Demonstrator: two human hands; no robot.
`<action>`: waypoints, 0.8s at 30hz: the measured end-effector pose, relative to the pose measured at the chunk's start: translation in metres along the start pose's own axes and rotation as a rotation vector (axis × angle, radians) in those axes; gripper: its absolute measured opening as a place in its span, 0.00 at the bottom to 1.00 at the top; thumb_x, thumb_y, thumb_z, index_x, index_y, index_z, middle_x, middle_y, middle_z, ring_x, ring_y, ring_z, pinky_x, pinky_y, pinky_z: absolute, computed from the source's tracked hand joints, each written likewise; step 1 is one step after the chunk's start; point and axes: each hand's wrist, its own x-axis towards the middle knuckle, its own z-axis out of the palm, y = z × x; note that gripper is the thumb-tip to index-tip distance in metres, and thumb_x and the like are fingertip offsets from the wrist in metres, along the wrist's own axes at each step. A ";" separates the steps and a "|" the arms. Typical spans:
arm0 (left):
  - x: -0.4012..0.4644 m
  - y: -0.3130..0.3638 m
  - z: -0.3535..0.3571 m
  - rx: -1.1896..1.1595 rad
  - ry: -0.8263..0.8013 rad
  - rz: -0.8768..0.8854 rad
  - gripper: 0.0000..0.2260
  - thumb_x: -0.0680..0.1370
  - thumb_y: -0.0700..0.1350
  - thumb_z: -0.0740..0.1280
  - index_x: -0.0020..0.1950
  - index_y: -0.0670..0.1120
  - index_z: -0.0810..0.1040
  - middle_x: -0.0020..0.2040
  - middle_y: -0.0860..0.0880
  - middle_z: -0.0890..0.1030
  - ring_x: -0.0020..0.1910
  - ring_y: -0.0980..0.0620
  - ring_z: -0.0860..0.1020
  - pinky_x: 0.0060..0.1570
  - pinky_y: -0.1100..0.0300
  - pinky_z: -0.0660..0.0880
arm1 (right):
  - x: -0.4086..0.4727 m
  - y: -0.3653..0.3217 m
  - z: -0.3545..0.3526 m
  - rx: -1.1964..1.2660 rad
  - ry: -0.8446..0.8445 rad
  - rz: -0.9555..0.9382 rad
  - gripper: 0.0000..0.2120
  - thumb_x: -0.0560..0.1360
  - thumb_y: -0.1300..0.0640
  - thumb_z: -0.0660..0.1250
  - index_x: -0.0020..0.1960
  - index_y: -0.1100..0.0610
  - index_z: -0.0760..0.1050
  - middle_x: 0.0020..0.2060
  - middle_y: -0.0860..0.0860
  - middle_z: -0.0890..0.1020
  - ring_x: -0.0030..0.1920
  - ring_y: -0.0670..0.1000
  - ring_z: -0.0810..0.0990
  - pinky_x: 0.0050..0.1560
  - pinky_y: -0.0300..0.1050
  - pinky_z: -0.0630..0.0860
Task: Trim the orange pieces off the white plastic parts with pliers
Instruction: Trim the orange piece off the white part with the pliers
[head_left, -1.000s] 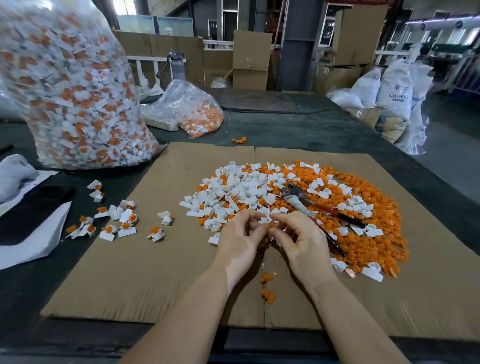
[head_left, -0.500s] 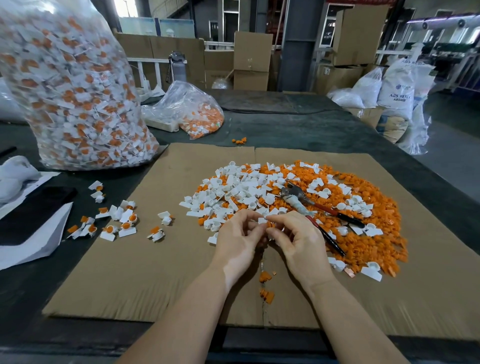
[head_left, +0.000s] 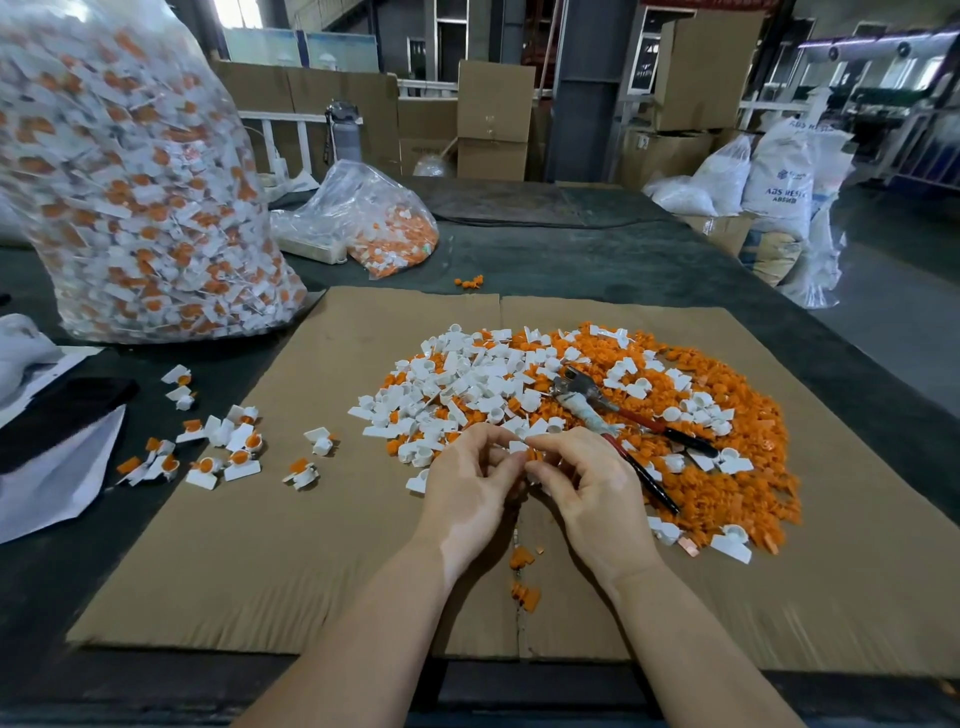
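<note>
Cardboard sheet (head_left: 249, 545) spread flat over a dark table (head_left: 597, 260), and that sheet is our landmark: at its middle sits a broad heap of white parts (head_left: 467, 384) mixed with loose orange pieces (head_left: 727, 483), white thicker toward the heap's left, orange toward its right. Both hands meet at the near edge of that heap, fingertips together. Left hand (head_left: 467, 488) has its fingers curled in, right hand (head_left: 592, 483) likewise, and between them they pinch one small white part with orange on it (head_left: 524, 451) (tiny, half hidden by the fingers, so exactly how each hand has it I cannot tell). Pliers (head_left: 613, 421) lie on the heap just beyond the right hand, untouched, metal head pointing away from the person, red-and-black handles splayed open toward the sheet's right side. A few orange scraps (head_left: 522, 558) rest on the sheet below the hands, near its centre seam. Off the sheet's left edge, a scatter of untrimmed white-and-orange parts (head_left: 228, 447) spreads across table and cardboard. Beyond the sheet's far left corner stands a big clear bag (head_left: 130, 197) stuffed with the same parts; a smaller clear bag (head_left: 374, 223) slumps behind the sheet's far edge. Cardboard boxes (head_left: 493, 119) stack up further back.
</note>
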 end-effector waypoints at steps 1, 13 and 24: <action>0.000 0.000 0.000 -0.006 0.004 -0.004 0.03 0.77 0.42 0.66 0.50 0.48 0.76 0.41 0.40 0.80 0.43 0.42 0.80 0.45 0.49 0.77 | 0.000 0.000 0.000 0.001 -0.003 0.001 0.09 0.72 0.62 0.70 0.52 0.57 0.81 0.43 0.49 0.81 0.48 0.46 0.77 0.52 0.29 0.70; 0.000 0.001 0.002 -0.066 0.012 -0.044 0.03 0.77 0.39 0.66 0.49 0.46 0.75 0.34 0.47 0.78 0.30 0.60 0.78 0.33 0.67 0.73 | 0.015 0.011 -0.020 -0.427 0.149 0.332 0.20 0.76 0.53 0.65 0.65 0.61 0.71 0.60 0.57 0.76 0.63 0.57 0.71 0.65 0.55 0.64; -0.001 0.008 0.001 -0.111 0.007 -0.070 0.03 0.78 0.38 0.66 0.51 0.43 0.75 0.33 0.47 0.77 0.30 0.59 0.76 0.32 0.67 0.73 | 0.047 0.031 -0.040 -0.795 -0.384 0.655 0.24 0.72 0.40 0.62 0.63 0.51 0.67 0.66 0.54 0.67 0.68 0.57 0.61 0.69 0.65 0.50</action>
